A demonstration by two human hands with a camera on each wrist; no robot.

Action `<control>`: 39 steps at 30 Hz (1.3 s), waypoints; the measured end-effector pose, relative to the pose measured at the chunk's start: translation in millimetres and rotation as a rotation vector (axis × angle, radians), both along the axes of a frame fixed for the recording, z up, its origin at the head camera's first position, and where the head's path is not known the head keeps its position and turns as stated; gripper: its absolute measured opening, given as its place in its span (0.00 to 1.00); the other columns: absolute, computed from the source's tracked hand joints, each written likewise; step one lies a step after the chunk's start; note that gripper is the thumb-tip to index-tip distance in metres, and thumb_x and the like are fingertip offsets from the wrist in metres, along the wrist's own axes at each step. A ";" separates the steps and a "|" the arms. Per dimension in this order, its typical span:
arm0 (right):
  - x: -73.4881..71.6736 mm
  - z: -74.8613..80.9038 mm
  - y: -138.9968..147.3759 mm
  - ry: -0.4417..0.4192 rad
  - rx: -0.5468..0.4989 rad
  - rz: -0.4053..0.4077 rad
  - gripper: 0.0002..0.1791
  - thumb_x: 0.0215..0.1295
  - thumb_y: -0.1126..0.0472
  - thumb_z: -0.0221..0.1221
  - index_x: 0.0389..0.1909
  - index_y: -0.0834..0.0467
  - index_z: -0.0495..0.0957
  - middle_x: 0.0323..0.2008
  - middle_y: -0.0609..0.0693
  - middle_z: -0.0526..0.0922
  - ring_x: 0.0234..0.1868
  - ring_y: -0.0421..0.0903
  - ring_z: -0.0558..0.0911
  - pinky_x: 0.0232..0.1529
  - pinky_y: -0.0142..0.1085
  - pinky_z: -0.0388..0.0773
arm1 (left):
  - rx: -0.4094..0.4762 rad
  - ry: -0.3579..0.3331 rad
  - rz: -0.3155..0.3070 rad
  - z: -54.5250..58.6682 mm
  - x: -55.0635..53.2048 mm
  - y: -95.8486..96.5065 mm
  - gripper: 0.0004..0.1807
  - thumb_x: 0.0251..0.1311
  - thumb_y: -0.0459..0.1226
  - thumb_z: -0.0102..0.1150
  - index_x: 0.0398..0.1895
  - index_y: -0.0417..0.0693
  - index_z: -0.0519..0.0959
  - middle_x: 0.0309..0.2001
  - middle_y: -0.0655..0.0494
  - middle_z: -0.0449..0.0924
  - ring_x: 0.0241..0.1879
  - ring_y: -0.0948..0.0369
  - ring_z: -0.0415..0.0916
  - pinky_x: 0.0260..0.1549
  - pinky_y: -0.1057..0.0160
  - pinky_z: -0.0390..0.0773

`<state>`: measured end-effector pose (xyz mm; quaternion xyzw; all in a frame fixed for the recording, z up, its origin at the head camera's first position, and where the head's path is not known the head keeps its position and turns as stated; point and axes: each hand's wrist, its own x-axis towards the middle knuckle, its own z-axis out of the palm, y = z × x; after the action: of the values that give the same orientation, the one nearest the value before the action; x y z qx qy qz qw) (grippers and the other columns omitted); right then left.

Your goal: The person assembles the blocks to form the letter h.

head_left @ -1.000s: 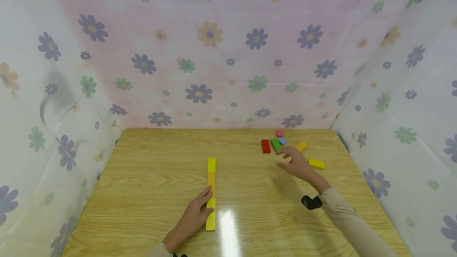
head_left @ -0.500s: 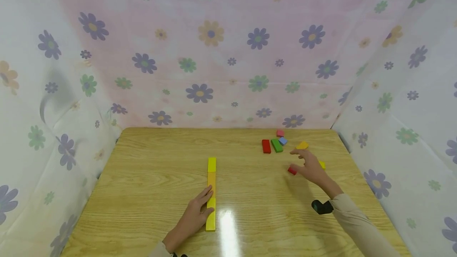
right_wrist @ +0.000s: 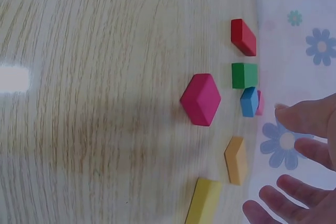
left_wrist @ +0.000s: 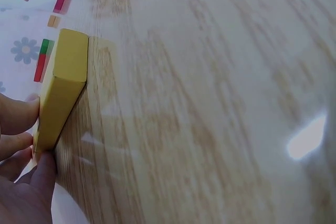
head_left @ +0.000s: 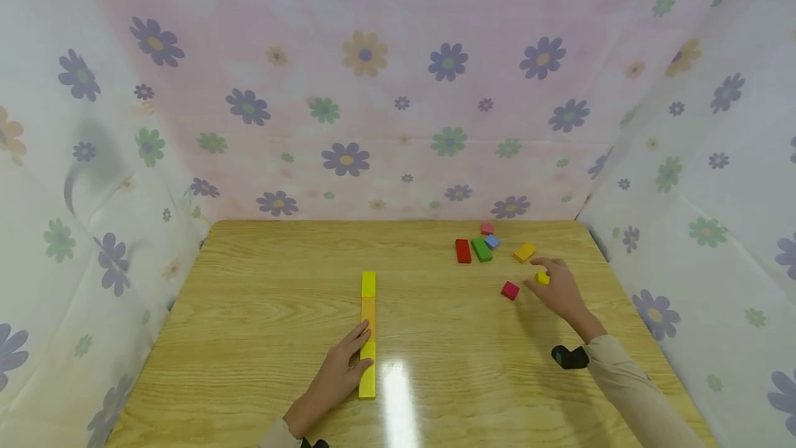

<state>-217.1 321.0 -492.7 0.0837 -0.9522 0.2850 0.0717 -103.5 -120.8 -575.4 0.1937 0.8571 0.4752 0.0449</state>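
A straight row of yellow and orange blocks runs away from me, with an orange block [head_left: 368, 310] between a yellow block [head_left: 369, 284] and a nearer yellow block [head_left: 367, 386]. My left hand [head_left: 332, 372] rests against the row's left side, its fingertips and thumb touching the blocks. The left wrist view shows the near yellow block [left_wrist: 71, 59] up close. My right hand [head_left: 560, 292], thumb and fingers apart, hovers around a loose yellow block [head_left: 543, 278], partly hiding it. In the right wrist view that yellow block [right_wrist: 205, 200] lies below the spread fingers, untouched.
Left of my right hand lies a crimson block [head_left: 510, 290]. Farther back are an orange block [head_left: 525, 252], a red block [head_left: 463, 251], a green block [head_left: 481, 249], a blue block [head_left: 492, 241] and a pink block [head_left: 487, 228]. Flowered cloth [head_left: 398, 123] walls the wooden table.
My right hand has moved right, away from the green block and past the crimson block, to the loose yellow block. My left hand has stayed at the row.
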 end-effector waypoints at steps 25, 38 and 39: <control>-1.7 -29.4 20.5 -0.205 -0.012 -0.393 0.38 0.62 0.49 0.60 0.59 0.75 0.59 0.53 0.79 0.58 0.51 0.73 0.61 0.38 0.60 0.69 | 0.004 0.013 -0.001 4.0 0.5 0.1 0.30 0.63 0.34 0.57 0.66 0.30 0.63 0.71 0.44 0.54 0.68 0.47 0.54 0.59 0.49 0.66; -8.2 -48.4 20.7 -0.248 0.012 -0.501 0.40 0.62 0.44 0.58 0.52 0.74 0.55 0.42 0.74 0.59 0.42 0.69 0.61 0.33 0.59 0.65 | 0.009 0.009 -0.008 1.2 1.2 0.3 0.30 0.64 0.34 0.57 0.66 0.31 0.62 0.71 0.44 0.54 0.68 0.47 0.54 0.59 0.49 0.65; -8.8 -49.2 20.2 -0.245 0.011 -0.504 0.39 0.62 0.44 0.58 0.52 0.74 0.56 0.42 0.74 0.59 0.42 0.69 0.61 0.33 0.59 0.65 | 0.009 0.009 -0.009 1.0 1.3 0.2 0.30 0.64 0.34 0.57 0.66 0.31 0.62 0.71 0.44 0.54 0.68 0.47 0.54 0.59 0.49 0.65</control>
<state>-226.0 341.2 -542.0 -0.1906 -0.9460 0.2612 0.0244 -102.2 -120.6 -574.4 0.1999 0.8543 0.4780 0.0422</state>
